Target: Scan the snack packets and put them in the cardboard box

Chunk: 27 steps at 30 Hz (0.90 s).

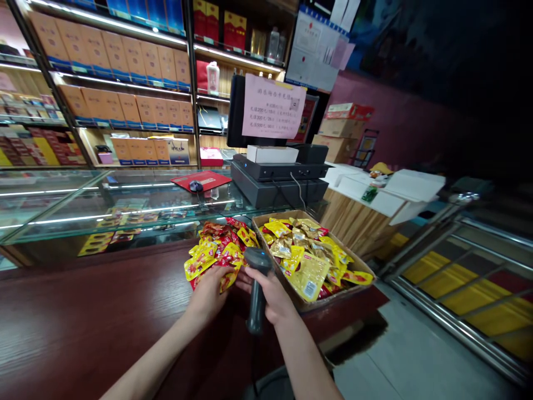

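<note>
My right hand is wrapped round the grip of a dark barcode scanner, whose head points away from me. Close beside it, my left hand grips a yellow and red snack packet at the near edge of a pile of snack packets. Part of that packet is hidden by the fingers. Right of the scanner, an open cardboard box holds several yellow, gold and red packets. A flat gold packet with a white barcode label lies on top at its near side.
The pile and box rest on a dark red counter. Behind are a glass display case, a mouse on a red mat, and a monitor above a black cash drawer. A metal railing stands right.
</note>
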Motion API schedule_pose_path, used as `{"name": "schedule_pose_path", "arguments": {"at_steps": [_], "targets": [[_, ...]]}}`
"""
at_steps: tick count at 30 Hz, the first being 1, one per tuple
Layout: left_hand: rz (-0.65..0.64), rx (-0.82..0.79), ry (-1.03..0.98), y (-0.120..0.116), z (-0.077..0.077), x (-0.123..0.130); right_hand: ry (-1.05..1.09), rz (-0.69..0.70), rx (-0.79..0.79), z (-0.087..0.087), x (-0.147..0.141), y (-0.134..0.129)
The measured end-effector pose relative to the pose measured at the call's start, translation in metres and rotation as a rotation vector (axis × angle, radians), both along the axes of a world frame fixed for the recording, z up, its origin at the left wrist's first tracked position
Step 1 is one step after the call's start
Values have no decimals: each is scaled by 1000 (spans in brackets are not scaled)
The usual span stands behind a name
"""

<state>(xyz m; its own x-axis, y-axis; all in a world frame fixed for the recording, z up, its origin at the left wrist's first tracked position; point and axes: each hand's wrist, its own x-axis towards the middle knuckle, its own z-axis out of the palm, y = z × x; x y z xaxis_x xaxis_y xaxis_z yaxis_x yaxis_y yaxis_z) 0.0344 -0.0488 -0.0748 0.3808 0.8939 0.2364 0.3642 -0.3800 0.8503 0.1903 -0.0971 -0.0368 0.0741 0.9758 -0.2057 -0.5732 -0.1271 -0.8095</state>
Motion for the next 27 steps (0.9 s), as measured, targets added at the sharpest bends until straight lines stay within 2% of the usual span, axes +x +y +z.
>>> {"name": "schedule_pose_path", "arguments": {"at_steps": [2,6,8,12,16,20,27], "targets": [[-44,-138,-146,6,6,4,-24,-2,13,5,0,-1],[-176,-520,-402,27,15,8,-166,-23,1,13,0,-2],[-157,-602,-451,39,18,7,-236,-3,-26,15,-1,-3],[-94,-660,-486,58,18,-2,-365,57,-50,16,-5,-8],[-45,-777,-560,65,16,-11,-460,167,-58,9,-14,-13],[16,-745,-531,68,17,-12,-484,244,-109,1,-26,-16],[49,-712,-582,71,21,-13,-446,266,-142,-2,-36,-20]]}}
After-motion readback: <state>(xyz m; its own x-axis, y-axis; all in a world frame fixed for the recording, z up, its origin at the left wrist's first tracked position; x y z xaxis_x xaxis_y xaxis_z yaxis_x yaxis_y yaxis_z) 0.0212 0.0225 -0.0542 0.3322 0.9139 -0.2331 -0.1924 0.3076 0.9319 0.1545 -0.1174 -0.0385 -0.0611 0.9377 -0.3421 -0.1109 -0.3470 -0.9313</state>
